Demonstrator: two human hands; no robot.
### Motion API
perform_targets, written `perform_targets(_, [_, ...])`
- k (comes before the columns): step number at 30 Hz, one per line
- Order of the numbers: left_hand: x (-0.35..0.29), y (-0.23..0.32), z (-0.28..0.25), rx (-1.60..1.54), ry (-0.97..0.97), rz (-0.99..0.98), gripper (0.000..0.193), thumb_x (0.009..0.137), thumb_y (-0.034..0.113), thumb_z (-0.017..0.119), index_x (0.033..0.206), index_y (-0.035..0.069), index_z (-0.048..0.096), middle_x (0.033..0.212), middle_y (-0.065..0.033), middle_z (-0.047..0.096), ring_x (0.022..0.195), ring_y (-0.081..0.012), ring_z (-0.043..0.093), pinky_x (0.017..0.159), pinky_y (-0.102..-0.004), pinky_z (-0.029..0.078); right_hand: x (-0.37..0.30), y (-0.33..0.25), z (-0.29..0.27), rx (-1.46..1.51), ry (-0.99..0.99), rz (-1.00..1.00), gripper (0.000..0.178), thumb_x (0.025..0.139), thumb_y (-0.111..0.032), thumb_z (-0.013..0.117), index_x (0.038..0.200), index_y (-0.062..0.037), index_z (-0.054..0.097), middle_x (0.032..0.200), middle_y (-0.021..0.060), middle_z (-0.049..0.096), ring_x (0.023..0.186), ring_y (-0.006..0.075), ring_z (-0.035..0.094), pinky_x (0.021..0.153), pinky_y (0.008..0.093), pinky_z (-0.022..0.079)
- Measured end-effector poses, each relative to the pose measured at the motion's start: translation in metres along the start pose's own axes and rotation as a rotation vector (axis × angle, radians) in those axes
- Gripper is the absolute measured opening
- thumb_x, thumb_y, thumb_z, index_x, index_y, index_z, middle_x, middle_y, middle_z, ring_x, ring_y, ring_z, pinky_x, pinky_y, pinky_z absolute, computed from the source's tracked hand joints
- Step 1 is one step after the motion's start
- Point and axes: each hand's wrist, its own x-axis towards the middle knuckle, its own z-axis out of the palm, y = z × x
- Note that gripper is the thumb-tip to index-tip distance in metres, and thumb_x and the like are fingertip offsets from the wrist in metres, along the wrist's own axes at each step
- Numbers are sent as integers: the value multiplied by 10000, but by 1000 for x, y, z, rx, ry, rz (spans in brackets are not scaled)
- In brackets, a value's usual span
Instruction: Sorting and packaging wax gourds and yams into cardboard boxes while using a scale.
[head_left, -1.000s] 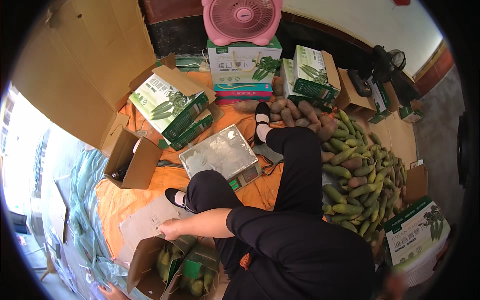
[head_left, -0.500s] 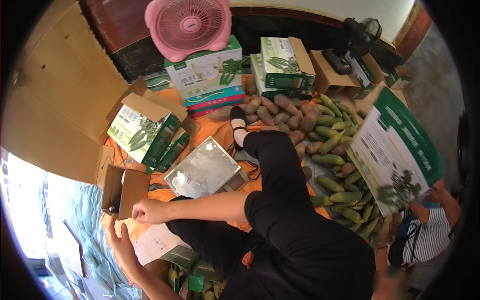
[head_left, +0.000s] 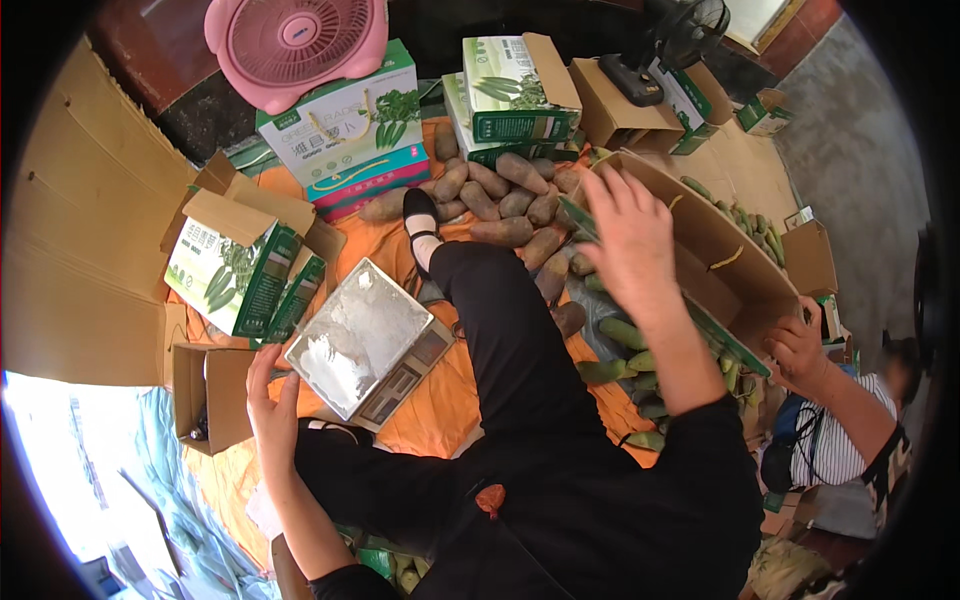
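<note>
A: Right hand [head_left: 640, 240], quick?
B: Fingers spread, thumb off to one side, a bit blurred. It's over the near side of the open carton [head_left: 757, 288]; can't tell if it's touching.
A: Where's that carton?
B: Right of centre, tilted, open side facing up, above the green radishes [head_left: 622, 334]. Brown inside, green along the near edge. A co-worker's hand [head_left: 797, 347] has its right corner, fingers over the edge.
A: Left hand [head_left: 272, 405]?
B: Grip spread too, nothing in it. Fingers up, just beside the left corner of the platform scale [head_left: 358, 335], with the small brown box [head_left: 228, 395] on its other side.
A: Surroundings?
B: Orange sheet [head_left: 425, 440] under the scale. Reddish-brown roots [head_left: 518, 203] heaped past the person's raised knee. Pink box fan [head_left: 300, 33] on a white-and-green carton [head_left: 340, 135], that one on a teal-and-pink box [head_left: 368, 182]. White-and-green boxes [head_left: 240, 270] lean together at left, flaps open.
A: Far right?
B: Black fan [head_left: 685, 35] at the top, above some cartons.
</note>
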Motion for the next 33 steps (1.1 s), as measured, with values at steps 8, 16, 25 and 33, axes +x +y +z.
perform_targets(8, [3,14,7,-48,-24,11,370,806,18,606,1175,22,589,1222,-136,571,1170,-265,514,1006,-359,377,-26,58,17,-109,-308,104,153,764,-140,657,818,-44,550,766,145,628,773,355,625,665,453,490])
perform_targets(16, [-19,24,11,-94,-20,16,332,797,28,623,1128,14,608,1139,-125,612,1117,-248,552,970,-333,400,43,54,-61,-116,11,287,125,845,-178,593,846,-61,549,821,145,637,802,387,604,664,475,467])
perform_targets(25, [-19,36,3,-110,-41,22,319,807,67,647,1124,45,614,1133,-136,610,1104,-275,556,950,-342,413,105,20,-64,453,551,-273,113,824,-77,618,931,-46,630,820,91,628,744,270,591,682,326,455])
perform_targets(33, [-19,-6,-32,-178,204,-6,313,823,35,621,1134,14,615,1107,-103,635,1065,-212,579,937,-321,424,178,-45,-82,685,505,-749,189,807,66,585,977,-7,618,924,77,621,895,212,581,814,280,428])
